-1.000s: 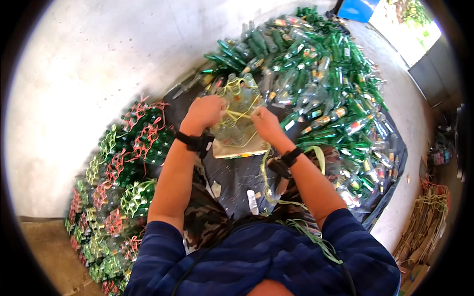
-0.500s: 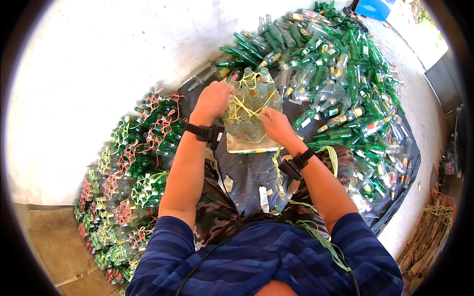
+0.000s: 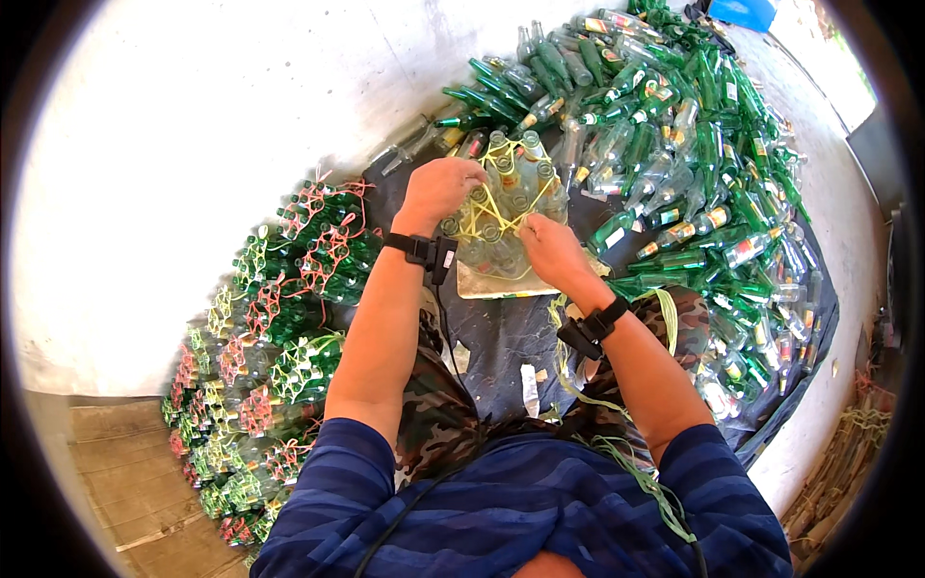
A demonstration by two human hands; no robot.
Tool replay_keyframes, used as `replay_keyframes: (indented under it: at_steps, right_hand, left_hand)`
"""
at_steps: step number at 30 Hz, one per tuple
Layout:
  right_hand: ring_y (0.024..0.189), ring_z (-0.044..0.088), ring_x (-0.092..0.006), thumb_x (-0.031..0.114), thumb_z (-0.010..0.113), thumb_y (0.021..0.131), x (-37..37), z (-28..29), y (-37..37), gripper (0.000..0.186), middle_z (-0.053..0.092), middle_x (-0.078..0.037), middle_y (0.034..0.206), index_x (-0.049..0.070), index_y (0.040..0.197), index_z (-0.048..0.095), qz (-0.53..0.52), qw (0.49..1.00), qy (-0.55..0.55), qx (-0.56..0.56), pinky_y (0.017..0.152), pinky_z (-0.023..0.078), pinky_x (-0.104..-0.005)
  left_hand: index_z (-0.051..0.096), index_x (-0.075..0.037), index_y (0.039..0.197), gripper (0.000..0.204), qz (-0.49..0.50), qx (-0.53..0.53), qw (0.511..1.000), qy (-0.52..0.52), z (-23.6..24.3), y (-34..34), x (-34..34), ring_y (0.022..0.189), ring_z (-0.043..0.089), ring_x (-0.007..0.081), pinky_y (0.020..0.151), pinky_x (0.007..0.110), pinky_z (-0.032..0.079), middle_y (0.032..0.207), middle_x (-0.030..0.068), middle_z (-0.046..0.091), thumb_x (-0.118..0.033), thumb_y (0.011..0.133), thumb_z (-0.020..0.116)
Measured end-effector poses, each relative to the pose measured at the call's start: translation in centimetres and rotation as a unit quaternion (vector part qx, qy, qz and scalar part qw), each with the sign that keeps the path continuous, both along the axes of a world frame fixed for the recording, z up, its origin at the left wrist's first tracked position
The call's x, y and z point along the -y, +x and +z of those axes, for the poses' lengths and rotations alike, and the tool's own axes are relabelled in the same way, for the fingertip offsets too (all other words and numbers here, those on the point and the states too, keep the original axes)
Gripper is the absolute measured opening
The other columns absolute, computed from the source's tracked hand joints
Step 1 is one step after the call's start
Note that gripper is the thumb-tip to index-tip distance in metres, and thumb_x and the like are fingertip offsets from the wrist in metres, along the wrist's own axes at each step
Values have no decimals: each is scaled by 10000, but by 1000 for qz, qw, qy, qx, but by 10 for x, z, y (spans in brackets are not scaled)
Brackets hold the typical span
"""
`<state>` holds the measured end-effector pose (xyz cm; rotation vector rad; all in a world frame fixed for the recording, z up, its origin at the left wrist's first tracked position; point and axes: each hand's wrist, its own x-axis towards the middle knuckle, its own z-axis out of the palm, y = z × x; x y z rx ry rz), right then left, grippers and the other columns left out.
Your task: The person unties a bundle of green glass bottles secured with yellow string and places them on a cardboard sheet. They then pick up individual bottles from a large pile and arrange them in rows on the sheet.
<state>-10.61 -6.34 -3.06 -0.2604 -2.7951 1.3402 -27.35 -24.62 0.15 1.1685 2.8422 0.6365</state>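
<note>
Clear glass bottles (image 3: 528,164) stand upright in a cluster on a worn, pale block (image 3: 491,290), with yellow twine (image 3: 479,223) criss-crossed around their necks. My left hand (image 3: 441,186) is closed on that twine at the upper left of the cluster. At the lower right, my right hand (image 3: 556,252) pinches the same twine between thumb and fingers. More pale green twine (image 3: 668,318) hangs over my right leg and at my waist. Black devices (image 3: 426,252) are strapped to both wrists, one with a cable.
A large pile of loose green and clear bottles (image 3: 703,135) lies behind and to the right on a dark sheet (image 3: 501,347). Bundles of bottles tied with pink and yellow twine (image 3: 318,260) stack along the left. A white wall (image 3: 173,144), cardboard (image 3: 120,453) and a blue object (image 3: 740,13) edge the scene.
The view has swung, shifting everything rightward and slightly up in the picture. Both hands stay closed at the twine, which now forms a more open zigzag over the front bottle necks.
</note>
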Motion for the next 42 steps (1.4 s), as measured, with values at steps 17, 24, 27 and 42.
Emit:
replay_keyframes:
  at_steps: [17,24,27,42]
  right_hand:
    - [975,654,-509,199,500,960,-17,0,0,247,696,-296,994,9,1005,651,55,997,49,21,867,512,-570]
    - [967,677,-479,192,515,938,-26,4,5,263,712,-276,986,-7,989,681,93,991,88,37,874,526,-556]
    - [956,684,-468,184,522,931,-27,-1,3,260,718,-262,976,-1,978,698,113,988,99,29,866,533,-557]
    - [927,658,-486,225,523,934,-23,20,11,265,692,-266,933,7,931,674,42,998,49,-26,829,520,-558]
  left_hand:
    - [807,-142,958,238,-55,100,992,52,-9,-7,-2,920,667,330,814,401,528,931,119,664,-67,853,607]
    - [806,-156,1051,354,-44,85,995,2,0,7,-1,890,611,295,789,390,490,884,106,557,-28,854,542]
    - [775,-138,1113,376,-42,96,994,9,3,11,4,897,603,299,793,389,487,909,108,581,-25,830,553]
    - [708,-104,1099,211,49,-70,996,27,0,124,-29,924,690,358,772,440,559,1084,103,669,-204,913,715]
